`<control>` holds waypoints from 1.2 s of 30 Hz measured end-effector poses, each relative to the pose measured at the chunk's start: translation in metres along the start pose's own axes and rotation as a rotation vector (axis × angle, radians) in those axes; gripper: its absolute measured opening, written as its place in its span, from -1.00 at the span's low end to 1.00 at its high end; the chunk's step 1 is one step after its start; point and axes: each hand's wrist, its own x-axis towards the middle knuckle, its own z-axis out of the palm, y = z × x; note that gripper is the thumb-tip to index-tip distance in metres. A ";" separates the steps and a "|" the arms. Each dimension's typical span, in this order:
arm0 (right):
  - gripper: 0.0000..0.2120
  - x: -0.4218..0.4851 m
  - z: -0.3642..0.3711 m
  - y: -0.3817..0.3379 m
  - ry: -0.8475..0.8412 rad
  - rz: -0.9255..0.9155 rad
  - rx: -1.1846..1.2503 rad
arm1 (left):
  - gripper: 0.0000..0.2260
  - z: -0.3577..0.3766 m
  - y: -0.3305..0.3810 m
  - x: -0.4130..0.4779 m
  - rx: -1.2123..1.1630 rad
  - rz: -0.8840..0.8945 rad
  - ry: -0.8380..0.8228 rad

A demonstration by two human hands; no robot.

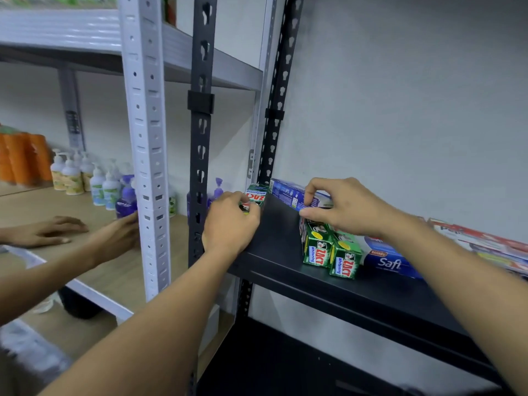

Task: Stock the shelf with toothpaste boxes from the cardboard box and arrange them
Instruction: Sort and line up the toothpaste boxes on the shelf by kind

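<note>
Black shelf (285,267), right-hand rack.
- Left hand (231,224): fingers curled round a green Zact box (256,195) at the shelf's far left corner.
- Right hand (343,208): fingertips pinch the near end of a blue toothpaste box (285,192) lying along the back wall.
- Hands apart, with bare shelf between them.
- Zact pair (328,252): side by side, just nearer than the right hand.
- Safi box (388,262): right of the pair.
- Pump bottles (71,178): wooden shelf (85,218), far left.
</note>
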 end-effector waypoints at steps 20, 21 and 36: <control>-0.90 -0.058 -0.015 0.078 0.681 0.416 0.781 | -0.74 0.000 -0.002 0.003 0.054 0.095 -0.105; -0.87 -0.068 -0.021 0.085 0.716 0.414 0.728 | -0.74 -0.001 -0.002 0.002 0.064 0.107 -0.125; -0.61 -0.154 -0.009 0.132 0.525 0.417 -0.020 | -0.58 -0.006 0.007 -0.002 0.089 0.072 -0.270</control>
